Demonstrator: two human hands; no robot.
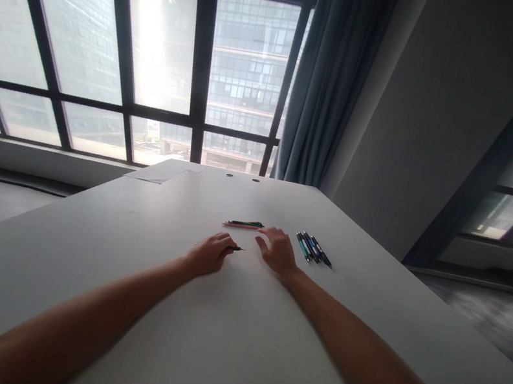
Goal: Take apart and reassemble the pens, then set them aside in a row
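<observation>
In the head view my left hand (210, 254) is closed around a dark pen (237, 248), whose thin tip points right and sticks out past the fingers. My right hand (277, 251) has its thumb and fingers apart, and its fingertips reach the right end of a small group of pens (244, 223), green and pinkish, lying crosswise on the table. Whether those fingertips touch the pens I cannot tell. To the right of that hand several dark, blue and green pens (313, 249) lie side by side at a slant.
The long white table (231, 345) stretches away toward the windows. White paper sheets (161, 171) lie at its far left edge, and two round dark spots (242, 178) show at the far end. A blue-grey curtain (337, 81) hangs behind it.
</observation>
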